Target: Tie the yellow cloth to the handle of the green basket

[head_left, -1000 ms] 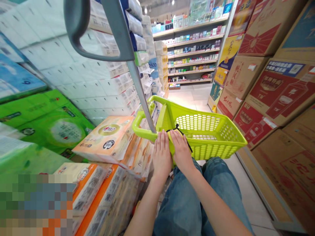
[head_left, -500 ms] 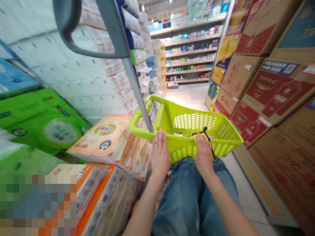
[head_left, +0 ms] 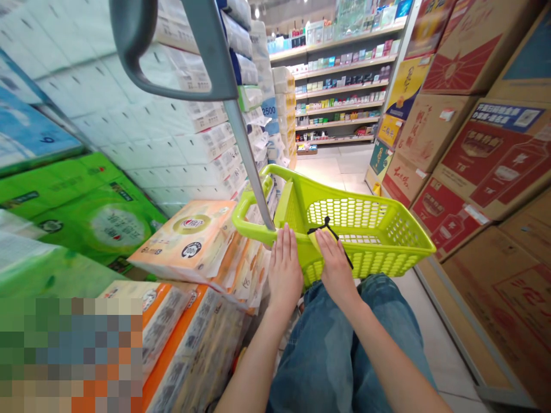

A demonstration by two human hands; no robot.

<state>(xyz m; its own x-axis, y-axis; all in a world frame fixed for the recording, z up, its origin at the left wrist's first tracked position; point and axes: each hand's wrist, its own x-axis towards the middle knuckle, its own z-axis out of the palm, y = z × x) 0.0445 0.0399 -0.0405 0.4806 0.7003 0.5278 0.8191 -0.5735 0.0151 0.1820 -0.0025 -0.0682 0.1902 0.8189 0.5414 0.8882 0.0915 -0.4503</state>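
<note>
1. L hand (head_left: 284,267): flat, palm down, fingers straight & together on the near rim of the green basket (head_left: 379,261), just R of where the metal pole (head_left: 247,155) meets it. Grips nothing.
2. R hand (head_left: 334,264): also flat, fingers stretched out, pressing a yellow-green cloth (head_left: 314,241) onto the same near rim, just beside L hand. Fingers aren't curled round it. A black strap (head_left: 329,225) sticks up past the fingertips.
3. Cloth lies on the rim's top edge, mostly hidden under R fingers, so its full shape can't be told.
4. Looks like a rim wipe. To do it well, prob:
   - L hand stays as brace so basket doesn't roll or tip.
   - Even pressure thru R palm, not just fingertips.
   - Run cloth along the rim, not across it.
   - Keep strap out of the mesh holes.
5. Watch: the pole w/ grey handle (head_left: 142,51) leans back overhead, its foot close to L hand, so don't knock it. Tissue packs (head_left: 189,241) sit tight against basket's L side; touching or not, can't tell.
6. Around: jeans (head_left: 344,344) below the hands, cartons (head_left: 495,160) stacked on R, shelves (head_left: 336,86) far down the aisle.
</note>
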